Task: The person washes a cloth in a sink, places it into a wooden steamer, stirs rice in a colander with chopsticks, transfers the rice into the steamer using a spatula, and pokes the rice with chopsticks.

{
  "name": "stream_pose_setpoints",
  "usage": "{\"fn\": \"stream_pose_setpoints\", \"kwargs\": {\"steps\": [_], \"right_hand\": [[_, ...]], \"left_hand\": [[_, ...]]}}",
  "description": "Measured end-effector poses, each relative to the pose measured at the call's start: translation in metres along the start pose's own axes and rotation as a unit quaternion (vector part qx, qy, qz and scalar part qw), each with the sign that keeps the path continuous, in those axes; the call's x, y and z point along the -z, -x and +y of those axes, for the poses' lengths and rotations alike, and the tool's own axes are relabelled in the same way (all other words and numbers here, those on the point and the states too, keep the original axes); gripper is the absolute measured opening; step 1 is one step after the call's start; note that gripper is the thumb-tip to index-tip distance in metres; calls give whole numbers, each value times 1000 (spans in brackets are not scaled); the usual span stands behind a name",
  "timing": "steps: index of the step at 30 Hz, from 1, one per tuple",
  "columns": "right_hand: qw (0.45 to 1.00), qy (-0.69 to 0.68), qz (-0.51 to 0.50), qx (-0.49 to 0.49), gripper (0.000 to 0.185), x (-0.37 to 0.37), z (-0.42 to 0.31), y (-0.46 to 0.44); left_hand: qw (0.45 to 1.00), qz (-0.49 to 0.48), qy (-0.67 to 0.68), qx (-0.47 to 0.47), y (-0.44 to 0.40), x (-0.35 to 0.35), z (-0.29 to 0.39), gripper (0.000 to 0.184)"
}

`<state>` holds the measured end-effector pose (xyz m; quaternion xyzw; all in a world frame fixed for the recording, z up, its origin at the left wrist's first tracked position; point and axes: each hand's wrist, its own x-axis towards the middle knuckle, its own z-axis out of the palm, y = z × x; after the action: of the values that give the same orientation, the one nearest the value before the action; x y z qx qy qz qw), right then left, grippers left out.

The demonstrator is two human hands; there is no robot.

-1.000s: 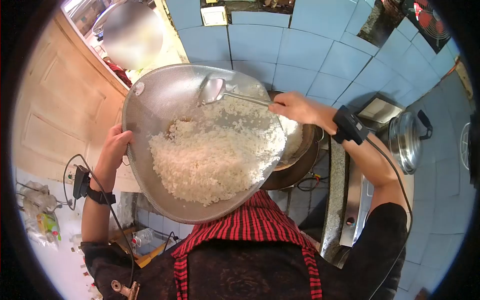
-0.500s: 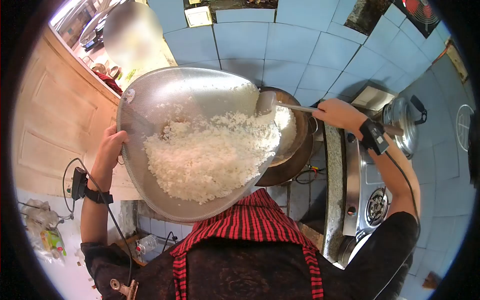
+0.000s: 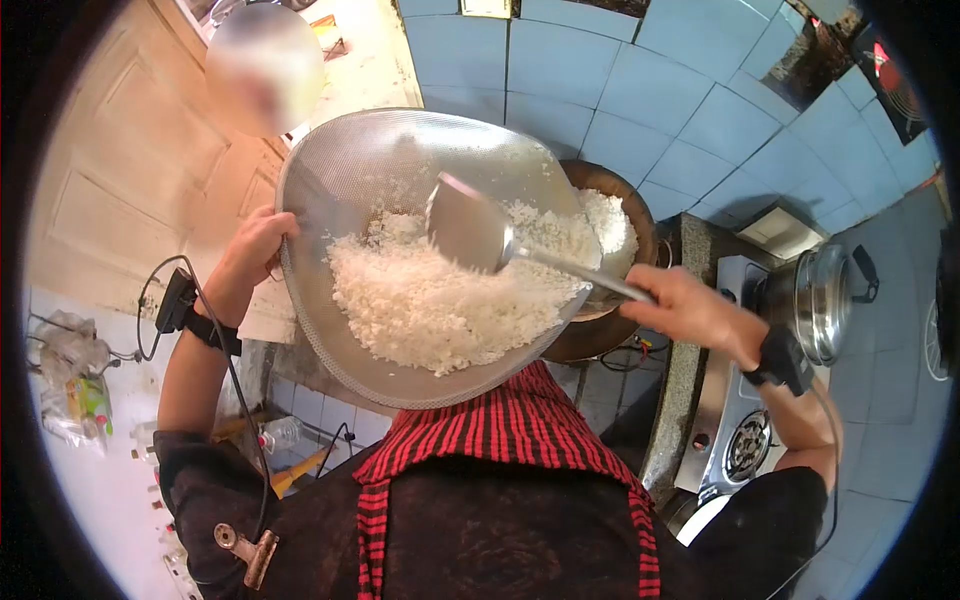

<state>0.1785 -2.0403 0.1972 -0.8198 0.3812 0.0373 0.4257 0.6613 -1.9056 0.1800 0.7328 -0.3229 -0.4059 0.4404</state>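
At the left edge of the strainer [image 3: 335,165], my left hand [image 3: 258,247] with fingers gripping it, rice [image 3: 450,315] heaped across the strainer's middle, my right hand [image 3: 687,312] with fingers wrapped around a spatula [image 3: 468,232], wok [image 3: 595,342] by the right edge.

The left hand [image 3: 262,240] gripped the left edge of a large mesh strainer [image 3: 335,165], which held a broad heap of white rice [image 3: 440,320] toward its near edge. The right hand [image 3: 690,310] held a metal spatula [image 3: 468,228] by the handle, its blade over the rice; whether they touched was unclear. Partly behind the strainer's right edge sat a brown wok [image 3: 645,215] with more white grains [image 3: 612,228] in it. Beyond the stone-edged surface [image 3: 668,425] stood a lidded steel pot [image 3: 822,305] and a gas burner [image 3: 748,447].
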Motion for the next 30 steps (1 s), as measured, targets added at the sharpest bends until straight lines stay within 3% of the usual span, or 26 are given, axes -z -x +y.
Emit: {"fn": "stream_pose_setpoints", "kwargs": {"steps": [1, 6, 9, 12, 18, 24, 30], "right_hand": [[994, 70, 17, 82, 30, -8, 3, -3], [993, 90, 54, 58, 34, -21, 17, -1], [993, 102, 52, 33, 31, -29, 46, 2], [981, 185, 45, 30, 35, -38, 72, 3], [964, 248, 70, 61, 41, -37, 95, -13], [942, 306, 90, 109, 40, -24, 121, -49], [935, 326, 113, 85, 41, -13, 145, -65]], "left_hand": [[1000, 0, 2, 4, 3, 0, -2, 14], [992, 28, 86, 92, 35, 3, -21, 15], [990, -32, 76, 110, 34, 29, -49, 14], [986, 45, 120, 106, 41, 18, -56, 13], [984, 86, 121, 103, 56, 5, -47, 12], [989, 39, 119, 81, 57, 13, -46, 16], [990, 91, 100, 47, 66, -4, -27, 13]]}}
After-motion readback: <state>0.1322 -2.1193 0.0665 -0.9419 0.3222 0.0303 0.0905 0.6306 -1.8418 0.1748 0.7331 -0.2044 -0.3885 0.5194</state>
